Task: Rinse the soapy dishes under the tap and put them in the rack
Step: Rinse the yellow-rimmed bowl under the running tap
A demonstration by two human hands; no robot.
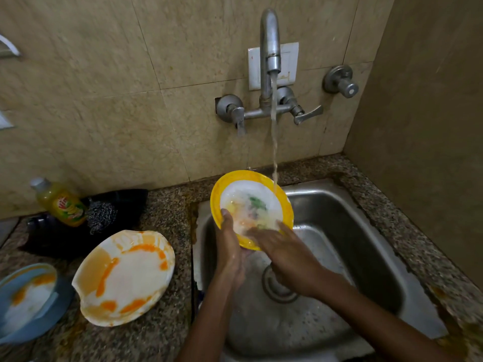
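A yellow-rimmed plate [251, 202] with a white, soapy centre is tilted over the steel sink [366, 257], under the water running from the wall tap [270, 48]. My left hand [230, 246] grips the plate's lower left rim, thumb on its face. My right hand [285, 252] lies across the plate's lower face with its fingers flat on it. On the counter to the left lies a white plate [125, 280] streaked with orange, and a blue plate [28, 301] with orange smears sits at the far left edge.
A yellow dish soap bottle [62, 202] and a steel scrubber [102, 215] rest on a dark tray [125, 202] against the tiled wall. The granite counter [167, 205] surrounds the sink. A beige side wall [423, 126] closes in the right.
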